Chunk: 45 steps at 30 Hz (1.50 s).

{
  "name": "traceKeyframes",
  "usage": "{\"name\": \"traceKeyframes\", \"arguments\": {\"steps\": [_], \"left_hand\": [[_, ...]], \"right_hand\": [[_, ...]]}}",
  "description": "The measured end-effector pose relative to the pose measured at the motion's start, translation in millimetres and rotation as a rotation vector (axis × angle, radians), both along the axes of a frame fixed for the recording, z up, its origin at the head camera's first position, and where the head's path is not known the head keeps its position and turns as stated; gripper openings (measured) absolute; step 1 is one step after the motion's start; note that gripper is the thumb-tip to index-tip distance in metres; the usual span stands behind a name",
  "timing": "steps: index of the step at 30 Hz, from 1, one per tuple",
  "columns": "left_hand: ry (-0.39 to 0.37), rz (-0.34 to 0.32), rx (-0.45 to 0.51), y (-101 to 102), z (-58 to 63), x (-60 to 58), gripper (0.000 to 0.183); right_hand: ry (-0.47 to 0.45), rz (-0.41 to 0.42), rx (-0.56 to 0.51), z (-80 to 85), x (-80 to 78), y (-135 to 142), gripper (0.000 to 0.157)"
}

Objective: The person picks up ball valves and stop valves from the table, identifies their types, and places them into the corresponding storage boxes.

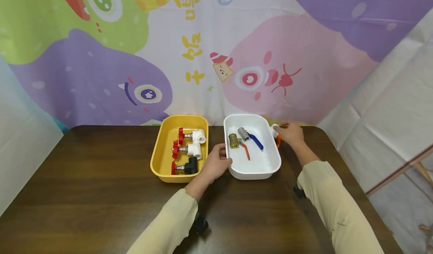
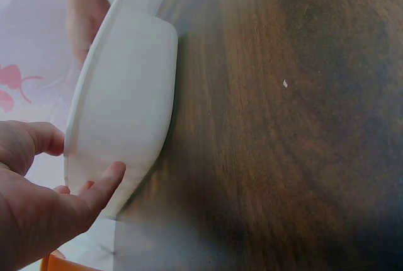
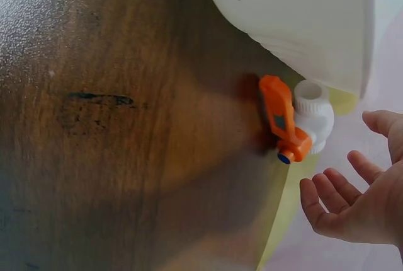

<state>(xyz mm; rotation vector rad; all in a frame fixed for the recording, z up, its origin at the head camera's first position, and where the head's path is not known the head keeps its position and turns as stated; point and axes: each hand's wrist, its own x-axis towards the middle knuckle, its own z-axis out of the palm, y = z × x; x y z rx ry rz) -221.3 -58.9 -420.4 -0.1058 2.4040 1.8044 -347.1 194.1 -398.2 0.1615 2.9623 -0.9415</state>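
My left hand [image 1: 216, 163] holds the left rim of a white tray [image 1: 252, 175], thumb at the rim and fingers against the outer wall [image 2: 135, 82]. Inside that tray lie a brass ball valve [image 1: 233, 141] with a red lever and a grey metal valve [image 1: 243, 134] with a blue lever. Just right of the tray, a white plastic ball valve [image 3: 315, 116] with an orange lever [image 3: 277, 104] stands on the table. Beside this valve is my right hand [image 3: 362, 198], fingers spread loosely and apart from it in the right wrist view.
A yellow tray [image 1: 158, 148] left of the white one holds two white valves [image 1: 194, 149] and a black valve [image 1: 191, 165], all with red handwheels. Behind the brown table [image 1: 101, 193] hangs a printed cartoon cloth [image 1: 203, 58].
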Motion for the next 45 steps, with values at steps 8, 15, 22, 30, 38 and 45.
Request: {"name": "traceKeyframes", "arguments": {"steps": [8,15,22,30,38,45], "left_hand": [[0.010,-0.003,-0.002,-0.4,-2.3,0.2,0.057],[0.021,0.003,-0.001,-0.2,-1.7,0.7,0.057],[0.021,0.006,0.006,-0.3,1.1,0.7,0.057],[0.013,0.005,0.003,-1.6,2.3,2.6,0.057],[0.043,-0.004,0.020,-2.0,-1.2,2.6,0.056],[0.030,-0.003,0.016,-1.8,0.4,2.4,0.057]], "right_hand": [[-0.034,-0.019,-0.012,-10.4,-2.7,1.1,0.054],[-0.079,-0.034,-0.006,-17.7,-5.2,-0.8,0.054],[-0.087,-0.009,0.008,-20.8,-6.3,-2.3,0.058],[-0.057,0.016,0.035,-28.8,-10.3,-4.9,0.056],[-0.082,0.012,0.040,-30.1,-12.0,-4.3,0.062],[-0.106,0.056,0.043,-23.8,-9.9,0.7,0.061]]}}
